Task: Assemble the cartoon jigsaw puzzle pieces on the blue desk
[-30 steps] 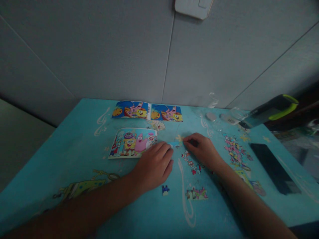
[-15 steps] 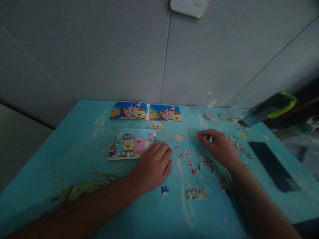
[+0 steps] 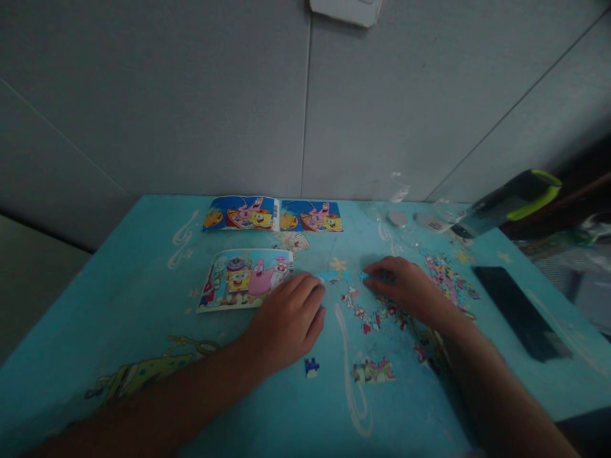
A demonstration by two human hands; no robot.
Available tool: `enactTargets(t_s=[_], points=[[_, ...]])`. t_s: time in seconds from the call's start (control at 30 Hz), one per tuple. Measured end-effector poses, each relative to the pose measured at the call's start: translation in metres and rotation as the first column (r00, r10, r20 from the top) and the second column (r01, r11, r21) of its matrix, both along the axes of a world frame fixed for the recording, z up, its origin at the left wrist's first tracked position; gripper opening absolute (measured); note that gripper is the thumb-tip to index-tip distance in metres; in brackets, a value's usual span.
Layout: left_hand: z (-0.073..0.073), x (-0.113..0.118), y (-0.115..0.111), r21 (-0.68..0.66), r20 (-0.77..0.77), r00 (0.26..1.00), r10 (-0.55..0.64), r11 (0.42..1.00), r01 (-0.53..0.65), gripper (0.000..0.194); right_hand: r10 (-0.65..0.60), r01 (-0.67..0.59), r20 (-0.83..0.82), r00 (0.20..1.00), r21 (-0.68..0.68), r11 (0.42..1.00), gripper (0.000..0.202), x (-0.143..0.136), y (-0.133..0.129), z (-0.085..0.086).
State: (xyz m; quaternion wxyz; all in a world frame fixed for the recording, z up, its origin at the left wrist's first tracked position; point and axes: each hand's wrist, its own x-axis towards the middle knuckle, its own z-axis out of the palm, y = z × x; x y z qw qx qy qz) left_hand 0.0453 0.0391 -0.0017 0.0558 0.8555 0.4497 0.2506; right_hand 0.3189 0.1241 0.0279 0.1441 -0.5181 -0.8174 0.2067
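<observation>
My left hand (image 3: pixel 293 315) rests on the table by the right edge of a cartoon picture sheet (image 3: pixel 245 280), its fingertips on a light blue puzzle strip (image 3: pixel 337 277). My right hand (image 3: pixel 401 284) pinches a small blue puzzle piece (image 3: pixel 363 276) just right of that strip. Loose pieces (image 3: pixel 365 315) lie between and below the hands. Nearer me are a joined block of pieces (image 3: pixel 373 371) and a dark blue piece (image 3: pixel 312 367). A colourful pile of pieces (image 3: pixel 449 277) is beyond my right wrist.
Two blue cartoon pictures (image 3: pixel 241 213) lie at the back of the table (image 3: pixel 124 254). At the back right are a round lid (image 3: pixel 397 219), clear plastic containers (image 3: pixel 436 217) and a dark bottle (image 3: pixel 506 203) with a green rim. A dark flat strip (image 3: pixel 520 312) lies at the right.
My right hand has moved slightly left and down to the table, and a small blue piece now shows at its fingertips. My left hand stays beside the sheet. The view has shifted slightly.
</observation>
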Motion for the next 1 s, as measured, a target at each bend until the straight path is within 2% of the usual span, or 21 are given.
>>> enactTargets(t_s=[0.2,0.43,0.63,0.87,1.0], points=[[-0.001,0.001,0.000,0.012,-0.020,1.000,0.002,1.000,-0.002,0.028,-0.015,0.015,-0.029,0.999,-0.008,1.000,0.018,-0.001,0.001,-0.002],[-0.002,0.000,0.000,0.006,-0.022,1.000,0.001,1.000,-0.001,0.028,-0.104,0.092,-0.101,0.989,-0.123,0.988,0.020,-0.002,0.002,-0.001],[-0.002,0.000,0.000,0.018,-0.015,1.000,0.006,1.000,-0.006,0.028,-0.093,0.069,-0.176,0.980,-0.139,0.988,0.027,-0.005,0.003,0.001],[-0.003,0.001,0.001,-0.001,-0.014,1.000,0.004,1.000,-0.004,0.028,-0.026,0.012,-0.216,0.976,-0.066,0.998,0.023,-0.011,0.001,-0.005],[-0.003,0.001,0.001,-0.001,-0.017,1.000,0.007,1.000,-0.007,0.028,-0.025,0.026,-0.195,0.981,0.004,1.000,0.022,-0.015,0.001,-0.012]])
